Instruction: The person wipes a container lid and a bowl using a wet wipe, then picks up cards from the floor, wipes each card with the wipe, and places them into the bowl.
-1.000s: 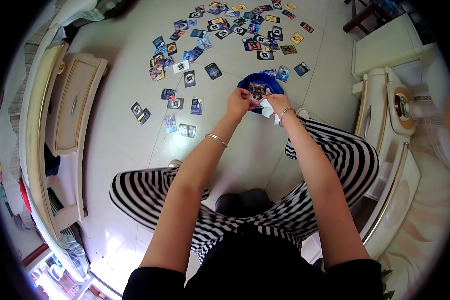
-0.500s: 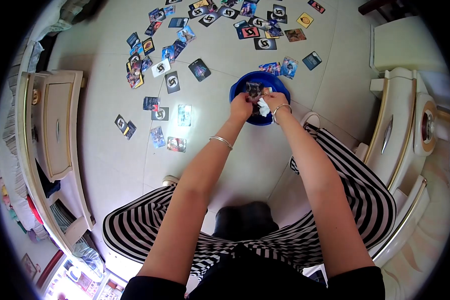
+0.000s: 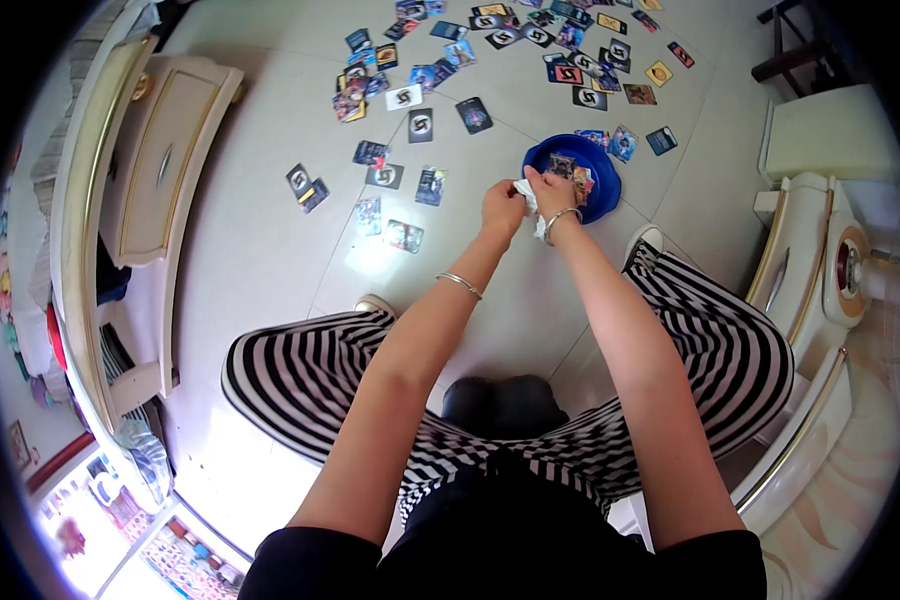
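A crumpled white tissue (image 3: 527, 196) is between my two hands, just off the near left rim of a blue plastic basin (image 3: 608, 180). My left hand (image 3: 503, 210) is closed, its fingertips pinching the tissue's left edge. With its fingers curled, my right hand (image 3: 554, 194) grips the same tissue, and a white end hangs out below the palm. Several picture cards (image 3: 581, 182) lie inside the basin, partly hidden by my right hand. More cards (image 3: 623, 143) rest on the floor against the basin's far side.
Many cards (image 3: 506, 36) are scattered over the tiled floor ahead, with a few loose ones (image 3: 405, 236) nearer on the left. A cream cabinet (image 3: 175, 150) stands at the left, and cream furniture (image 3: 805, 240) at the right. A dark stool (image 3: 795, 55) is at the far right.
My hands have moved from over the basin to its left rim, and my left hand has let go of a card and now pinches the tissue. The view has shifted.
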`<state>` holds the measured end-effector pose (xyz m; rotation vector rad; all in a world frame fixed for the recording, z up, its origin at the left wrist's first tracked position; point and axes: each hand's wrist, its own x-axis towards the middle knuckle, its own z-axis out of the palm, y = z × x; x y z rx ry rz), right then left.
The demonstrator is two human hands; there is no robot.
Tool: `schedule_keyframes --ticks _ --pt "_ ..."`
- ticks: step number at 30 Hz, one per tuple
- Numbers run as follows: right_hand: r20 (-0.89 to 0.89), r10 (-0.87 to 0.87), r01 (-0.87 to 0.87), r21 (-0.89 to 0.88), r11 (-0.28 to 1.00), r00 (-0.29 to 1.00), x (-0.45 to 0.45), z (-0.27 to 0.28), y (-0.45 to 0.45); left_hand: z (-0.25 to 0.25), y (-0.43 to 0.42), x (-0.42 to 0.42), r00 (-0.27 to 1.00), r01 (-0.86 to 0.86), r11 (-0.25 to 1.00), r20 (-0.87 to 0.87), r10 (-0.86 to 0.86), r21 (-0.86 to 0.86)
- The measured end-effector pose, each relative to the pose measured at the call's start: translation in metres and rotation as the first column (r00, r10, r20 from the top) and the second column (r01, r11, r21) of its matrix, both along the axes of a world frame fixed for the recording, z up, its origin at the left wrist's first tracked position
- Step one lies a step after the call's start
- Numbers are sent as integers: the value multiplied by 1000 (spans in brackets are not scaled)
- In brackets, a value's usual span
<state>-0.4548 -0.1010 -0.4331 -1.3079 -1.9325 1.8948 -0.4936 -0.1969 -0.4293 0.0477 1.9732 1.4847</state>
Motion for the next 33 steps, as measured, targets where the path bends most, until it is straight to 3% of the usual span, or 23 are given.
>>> schedule_keyframes --ticks 5,6,11,13,21,23,26,29,33 --pt "15 57 -54 -158 986 998 -23 39 -59 24 -74 -17 966 -245 963 110 233 115" --pt "-7 15 -16 -272 962 1000 -27 52 -73 22 -89 -24 966 -242 967 106 234 74" --pt "58 68 -39 -402 915 996 -53 44 -113 -7 -143 -51 934 -357 934 24 357 2" --pt "69 142 -94 -465 880 987 -63 30 -121 -25 -153 -62 937 -350 929 -48 347 -120" --pt "132 197 -117 -455 883 972 -98 -51 -114 -102 -149 -102 953 -302 916 -59 297 -265" --pt "197 187 -85 -435 897 962 -106 -60 -111 -119 -144 -107 939 -337 887 -175 295 -315" --pt "216 126 -27 -410 911 968 -112 -80 -110 -124 -140 -116 964 -232 855 -229 137 -464" --pt "283 96 20 -381 924 954 -116 -98 -112 -100 -126 -123 987 -99 794 -159 3 -600" --pt "314 97 18 -344 939 944 -112 -97 -113 -116 -126 -119 986 -71 786 -164 -39 -614"
